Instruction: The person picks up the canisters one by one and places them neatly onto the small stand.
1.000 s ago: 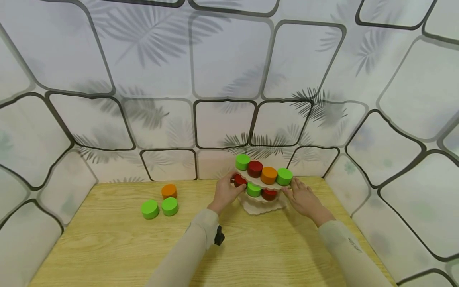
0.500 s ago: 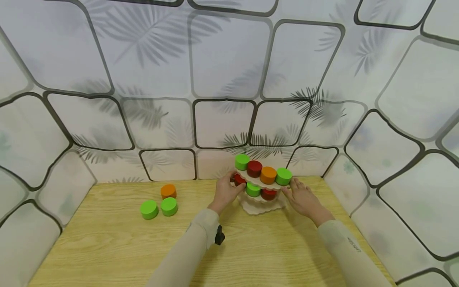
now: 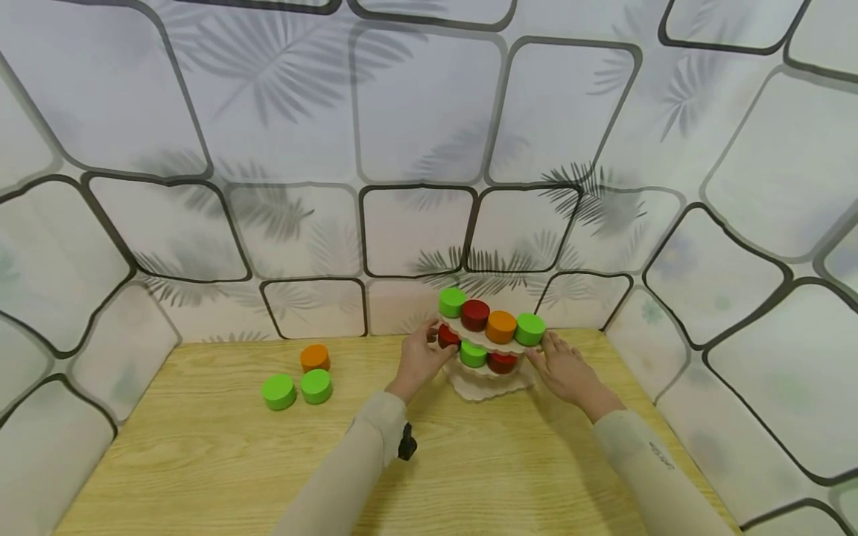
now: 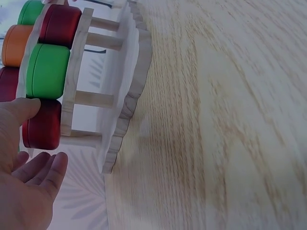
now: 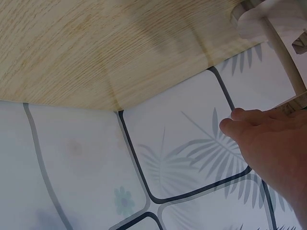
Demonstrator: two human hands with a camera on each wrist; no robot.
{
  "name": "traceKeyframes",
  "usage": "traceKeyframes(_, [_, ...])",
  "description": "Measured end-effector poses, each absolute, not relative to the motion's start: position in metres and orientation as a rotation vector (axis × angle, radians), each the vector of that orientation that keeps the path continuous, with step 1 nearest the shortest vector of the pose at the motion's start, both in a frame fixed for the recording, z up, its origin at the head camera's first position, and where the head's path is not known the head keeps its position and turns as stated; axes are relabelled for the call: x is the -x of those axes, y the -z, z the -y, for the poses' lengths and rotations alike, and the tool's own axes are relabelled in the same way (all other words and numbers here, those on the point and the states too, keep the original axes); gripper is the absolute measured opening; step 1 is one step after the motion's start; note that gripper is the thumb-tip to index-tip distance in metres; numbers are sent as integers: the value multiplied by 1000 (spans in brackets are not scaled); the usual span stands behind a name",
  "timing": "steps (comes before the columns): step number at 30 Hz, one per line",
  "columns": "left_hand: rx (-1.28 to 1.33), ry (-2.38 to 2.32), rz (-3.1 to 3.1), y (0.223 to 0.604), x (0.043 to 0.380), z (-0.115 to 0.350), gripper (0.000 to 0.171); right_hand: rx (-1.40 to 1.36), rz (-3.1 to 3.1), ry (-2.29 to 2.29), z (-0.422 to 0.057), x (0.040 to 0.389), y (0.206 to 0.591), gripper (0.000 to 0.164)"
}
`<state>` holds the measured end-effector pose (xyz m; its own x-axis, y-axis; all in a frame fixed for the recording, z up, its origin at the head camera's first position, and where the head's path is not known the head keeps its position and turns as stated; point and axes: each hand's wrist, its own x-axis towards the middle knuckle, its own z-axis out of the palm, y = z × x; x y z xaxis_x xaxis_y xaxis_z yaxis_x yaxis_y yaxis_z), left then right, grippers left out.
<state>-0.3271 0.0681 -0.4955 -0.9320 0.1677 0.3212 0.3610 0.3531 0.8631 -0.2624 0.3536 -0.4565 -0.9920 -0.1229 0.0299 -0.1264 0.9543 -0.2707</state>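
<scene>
A wooden tiered stand (image 3: 489,388) with scalloped edges holds small round tins in red, green and orange on its top and middle tiers. My left hand (image 3: 417,366) is at the left end of the middle tier, beside a red tin (image 4: 43,128). In the left wrist view its thumb touches that tin while the other fingers stand apart from it. A green tin (image 4: 50,72) sits beside the red one. My right hand (image 3: 568,370) rests with extended fingers against the right end of the top tier, near a green tin (image 3: 530,329).
On the left of the wooden table (image 3: 201,454) stand an orange tin (image 3: 315,359) and two green tins, one (image 3: 278,391) further left and one (image 3: 316,386) closer to the stand. Patterned walls (image 3: 429,231) enclose the table behind and at the sides.
My left hand's fingers have loosened slightly and drawn a little left from the red tin. The right hand and the tins stay where they were.
</scene>
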Motion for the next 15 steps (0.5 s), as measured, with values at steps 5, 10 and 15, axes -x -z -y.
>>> traceKeyframes(5, [490,1629,2429,497,324,-62,64,-185,3108,-439,-352,263,456,78])
traceKeyframes(10, [473,1667,2400,498,316,-53,58,-188,3111,-442,-353,262,455,79])
traceKeyframes(15, [403,1667,2368,499,306,-36,55,-191,3109,-468,-353,262,454,80])
